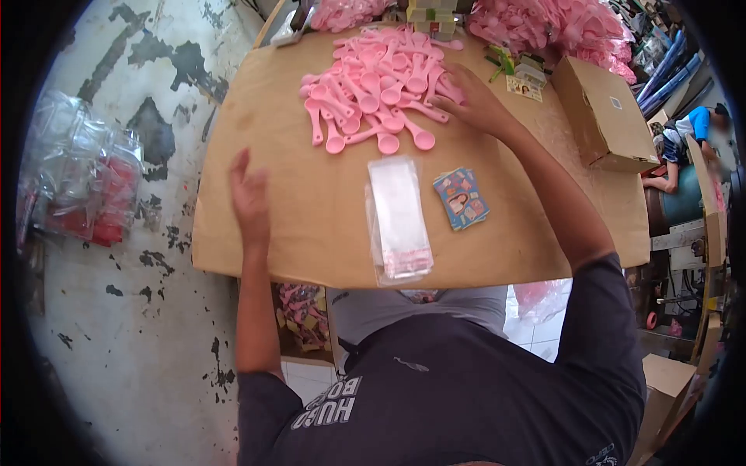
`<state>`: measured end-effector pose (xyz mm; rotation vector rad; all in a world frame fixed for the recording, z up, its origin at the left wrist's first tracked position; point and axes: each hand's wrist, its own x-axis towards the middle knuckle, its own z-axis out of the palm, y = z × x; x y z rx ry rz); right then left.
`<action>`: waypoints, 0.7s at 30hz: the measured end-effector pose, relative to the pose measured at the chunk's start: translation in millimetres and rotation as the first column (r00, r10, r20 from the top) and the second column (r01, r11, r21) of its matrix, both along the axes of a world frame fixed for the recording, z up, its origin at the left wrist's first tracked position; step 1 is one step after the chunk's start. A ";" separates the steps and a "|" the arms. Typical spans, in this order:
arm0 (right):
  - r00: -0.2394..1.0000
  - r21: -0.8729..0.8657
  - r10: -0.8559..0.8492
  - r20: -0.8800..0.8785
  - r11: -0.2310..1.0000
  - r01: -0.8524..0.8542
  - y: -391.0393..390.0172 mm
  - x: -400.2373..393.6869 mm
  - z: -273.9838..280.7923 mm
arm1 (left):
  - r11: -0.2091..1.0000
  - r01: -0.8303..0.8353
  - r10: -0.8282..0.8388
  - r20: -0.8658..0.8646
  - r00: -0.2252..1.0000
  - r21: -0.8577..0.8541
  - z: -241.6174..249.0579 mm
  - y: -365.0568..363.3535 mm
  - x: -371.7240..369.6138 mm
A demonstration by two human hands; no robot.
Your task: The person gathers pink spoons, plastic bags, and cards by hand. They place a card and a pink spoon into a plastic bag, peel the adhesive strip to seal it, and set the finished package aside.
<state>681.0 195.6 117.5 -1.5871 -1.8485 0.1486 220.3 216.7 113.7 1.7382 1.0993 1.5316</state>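
A heap of pink plastic measuring spoons (369, 85) lies on the brown-covered table in front of me. At the heap's right edge, my right hand (475, 102) touches the spoons with its fingers spread, gripping none that I can see. My left hand (250, 198) is over the table's left part, slightly blurred, its fingers apart and holding nothing. Between my hands and nearer my body is a stack of clear plastic bags (400, 217). Just right of the bags lies a small stack of blue printed cards (461, 199).
A cardboard box (606, 116) stands at the table's right side. Large bags of pink spoons (552, 31) and small yellowish containers (432, 17) line the back. Plastic packs (85, 171) are at far left. Another person (688, 136) sits at far right.
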 end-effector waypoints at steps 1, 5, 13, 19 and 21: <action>0.996 0.070 -0.029 0.082 0.997 0.023 20.3 5.9 -10.3 | 0.995 0.089 -0.094 -0.113 0.989 -0.053 -10.0 23.1 19.6; 0.995 0.119 -0.013 -0.102 0.993 0.025 62.8 -13.9 -25.4 | 0.965 0.163 -0.204 -0.190 0.960 -0.207 -4.5 78.5 77.5; 0.962 0.175 -0.150 -0.227 0.966 0.192 95.5 30.8 -10.8 | 0.943 0.259 -0.280 -0.081 0.957 -0.208 -17.2 195.4 130.9; 0.984 0.084 -0.115 -0.136 0.988 0.127 110.9 47.8 -15.5 | 0.862 0.443 -0.424 0.128 0.897 -0.247 -22.8 212.3 132.0; 0.978 0.059 -0.066 -0.198 0.995 0.079 103.8 35.5 -11.0 | 0.839 0.505 -0.454 0.251 0.855 -0.203 -17.8 209.4 130.4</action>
